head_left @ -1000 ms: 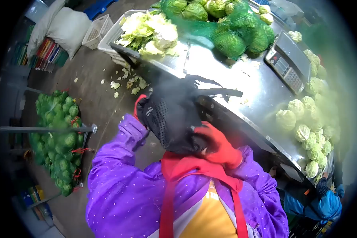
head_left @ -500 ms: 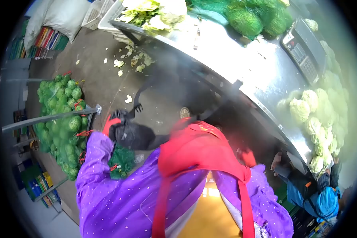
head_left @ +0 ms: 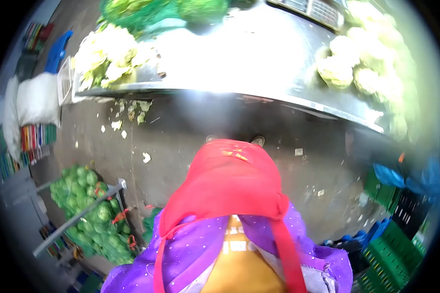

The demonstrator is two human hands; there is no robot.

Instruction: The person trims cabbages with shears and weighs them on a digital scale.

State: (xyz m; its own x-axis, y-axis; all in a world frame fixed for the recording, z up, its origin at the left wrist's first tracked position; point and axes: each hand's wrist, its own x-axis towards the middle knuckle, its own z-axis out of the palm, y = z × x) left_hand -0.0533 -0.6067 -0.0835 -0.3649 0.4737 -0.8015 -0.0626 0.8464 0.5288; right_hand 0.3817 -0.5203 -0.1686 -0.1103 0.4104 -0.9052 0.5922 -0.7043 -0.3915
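Neither of my hands shows; both purple dotted sleeves run out of sight low in the view, at my sides. A red apron [head_left: 227,185] hangs over my front. Before me stands the metal table [head_left: 259,63], its middle washed out by glare. Loose pale leaves [head_left: 110,53] are heaped at its left end, beside green mesh bags [head_left: 156,17] of vegetables. Pale cabbages [head_left: 335,71] are piled at the right end. Part of a scale [head_left: 322,12] with a keypad shows at the far edge.
Mesh sacks of green cabbages [head_left: 90,210] stand at left behind a metal rail [head_left: 78,219]. Leaf scraps [head_left: 146,157] lie on the floor. Green crates [head_left: 393,249] are stacked at lower right. White sacks [head_left: 39,100] lean at far left. Someone's blurred blue clothing [head_left: 428,178] shows at right.
My view has turned, so the table now runs across in front. My red-gloved left hand, with a black strapped item, and my blurred right hand have both gone out of view.
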